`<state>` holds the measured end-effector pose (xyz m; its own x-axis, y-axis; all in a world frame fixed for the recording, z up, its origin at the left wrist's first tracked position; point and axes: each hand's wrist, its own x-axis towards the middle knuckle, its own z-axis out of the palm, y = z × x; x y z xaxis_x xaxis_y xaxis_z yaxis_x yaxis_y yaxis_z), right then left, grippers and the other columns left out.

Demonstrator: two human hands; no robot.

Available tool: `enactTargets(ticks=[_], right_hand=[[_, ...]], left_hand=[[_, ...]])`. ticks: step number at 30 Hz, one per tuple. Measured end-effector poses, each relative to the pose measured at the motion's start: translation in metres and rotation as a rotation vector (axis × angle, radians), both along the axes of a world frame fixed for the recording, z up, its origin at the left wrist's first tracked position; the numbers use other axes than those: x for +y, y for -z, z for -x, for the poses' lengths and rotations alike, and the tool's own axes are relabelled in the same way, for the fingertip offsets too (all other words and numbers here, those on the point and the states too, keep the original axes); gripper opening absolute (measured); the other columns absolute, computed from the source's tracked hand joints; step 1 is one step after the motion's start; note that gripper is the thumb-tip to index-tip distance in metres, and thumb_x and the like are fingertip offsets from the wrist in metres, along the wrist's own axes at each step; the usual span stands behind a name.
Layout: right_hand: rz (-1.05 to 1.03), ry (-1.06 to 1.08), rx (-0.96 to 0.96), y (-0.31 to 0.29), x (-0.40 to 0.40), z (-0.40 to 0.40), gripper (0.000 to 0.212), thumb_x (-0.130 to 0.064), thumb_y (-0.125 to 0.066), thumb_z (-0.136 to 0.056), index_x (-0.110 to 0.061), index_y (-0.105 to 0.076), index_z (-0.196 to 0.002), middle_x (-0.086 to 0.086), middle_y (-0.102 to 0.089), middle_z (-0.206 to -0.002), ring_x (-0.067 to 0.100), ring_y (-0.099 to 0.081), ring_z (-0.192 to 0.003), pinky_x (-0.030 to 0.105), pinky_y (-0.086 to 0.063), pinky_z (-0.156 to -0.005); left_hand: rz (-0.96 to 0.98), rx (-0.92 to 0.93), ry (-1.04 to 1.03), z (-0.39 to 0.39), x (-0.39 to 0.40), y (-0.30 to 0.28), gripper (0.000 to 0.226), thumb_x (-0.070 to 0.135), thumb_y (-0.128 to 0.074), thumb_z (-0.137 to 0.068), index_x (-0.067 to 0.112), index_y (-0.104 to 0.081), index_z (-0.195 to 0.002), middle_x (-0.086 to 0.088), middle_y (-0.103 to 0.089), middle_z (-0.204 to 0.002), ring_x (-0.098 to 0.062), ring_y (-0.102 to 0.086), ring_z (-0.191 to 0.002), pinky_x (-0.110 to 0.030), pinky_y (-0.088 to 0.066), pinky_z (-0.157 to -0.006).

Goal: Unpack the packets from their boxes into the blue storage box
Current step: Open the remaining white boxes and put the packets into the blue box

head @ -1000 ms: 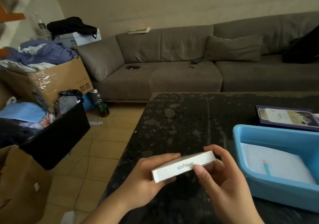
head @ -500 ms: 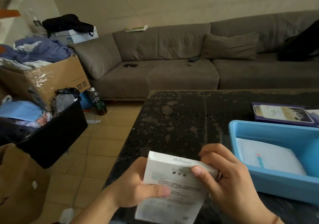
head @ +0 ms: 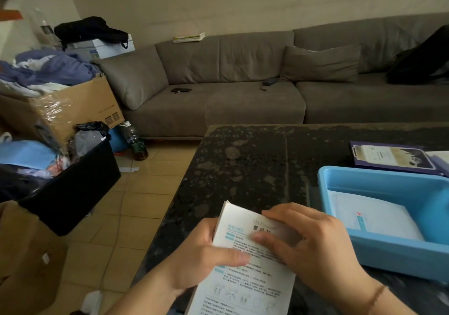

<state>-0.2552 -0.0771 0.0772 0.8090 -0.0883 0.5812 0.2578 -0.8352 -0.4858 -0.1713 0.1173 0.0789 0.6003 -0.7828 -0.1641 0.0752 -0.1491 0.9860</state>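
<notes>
White card, printed face up: the box (head: pixel 245 266) is held over the near edge of the dark speckled bench (head: pixel 255 169). The left hand (head: pixel 206 254) grips its left side, thumb across the print. The right hand (head: pixel 313 244) has its fingers (head: pixel 272 238) curled on the box's top end. To the right stands the blue storage box (head: pixel 398 254) with a white packet (head: pixel 371 217) inside; a purple box (head: pixel 388 157) lies beyond it.

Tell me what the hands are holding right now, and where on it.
Both hold the white box: the left hand grips its left edge, thumb across the printed face; the right hand grips near its top right.
</notes>
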Motion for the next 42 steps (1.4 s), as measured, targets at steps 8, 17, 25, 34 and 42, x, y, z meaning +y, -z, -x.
enactTargets(ticks=[8,17,25,34,42], right_hand=[[0.27,-0.003,-0.05,0.004,-0.002,0.0,0.055,-0.067,-0.06,-0.077,-0.023,-0.076,-0.105,-0.014,-0.074,-0.102,0.004,-0.07,-0.075,0.021,-0.056,-0.059],[0.396,0.002,-0.031,0.005,-0.006,-0.004,0.062,-0.072,-0.06,-0.069,-0.023,-0.078,-0.103,-0.016,-0.075,-0.093,0.008,-0.07,-0.061,0.023,-0.053,-0.044],[0.42,-0.009,-0.026,0.014,-0.01,-0.008,0.059,-0.067,-0.052,-0.076,-0.022,-0.076,-0.105,-0.015,-0.076,-0.094,0.01,-0.069,-0.057,0.018,-0.049,-0.038],[0.461,0.024,-0.102,0.029,-0.008,-0.013,0.055,-0.056,-0.049,-0.083,-0.015,-0.076,-0.107,-0.01,-0.076,-0.09,0.01,-0.065,-0.052,0.019,-0.044,-0.037],[0.496,0.09,-0.125,0.042,-0.008,-0.018,0.043,-0.037,-0.045,-0.086,-0.013,-0.078,-0.102,-0.007,-0.076,-0.086,0.01,-0.065,-0.051,0.016,-0.042,-0.041]], left_hand=[[-0.065,0.086,-0.042,0.001,0.0,0.0,0.037,0.01,-0.067,-0.084,0.01,-0.066,-0.121,-0.018,-0.068,-0.12,-0.038,-0.065,-0.112,-0.056,-0.048,-0.1],[-0.133,0.102,-0.088,0.002,-0.004,0.002,0.038,0.012,-0.069,-0.08,0.014,-0.069,-0.118,-0.012,-0.071,-0.117,-0.031,-0.068,-0.109,-0.05,-0.051,-0.098],[-0.123,0.095,-0.096,0.003,-0.006,0.001,0.029,0.012,-0.068,-0.077,0.034,-0.077,-0.093,-0.004,-0.075,-0.108,-0.023,-0.072,-0.101,-0.033,-0.058,-0.084],[-0.156,0.078,-0.138,0.0,-0.009,0.007,0.032,0.013,-0.069,-0.08,0.016,-0.071,-0.112,-0.01,-0.074,-0.11,-0.029,-0.071,-0.103,-0.045,-0.055,-0.093],[-0.189,0.123,-0.148,0.001,-0.012,0.012,0.023,0.01,-0.07,-0.084,0.02,-0.075,-0.104,-0.01,-0.074,-0.11,-0.029,-0.071,-0.103,-0.049,-0.052,-0.097]])
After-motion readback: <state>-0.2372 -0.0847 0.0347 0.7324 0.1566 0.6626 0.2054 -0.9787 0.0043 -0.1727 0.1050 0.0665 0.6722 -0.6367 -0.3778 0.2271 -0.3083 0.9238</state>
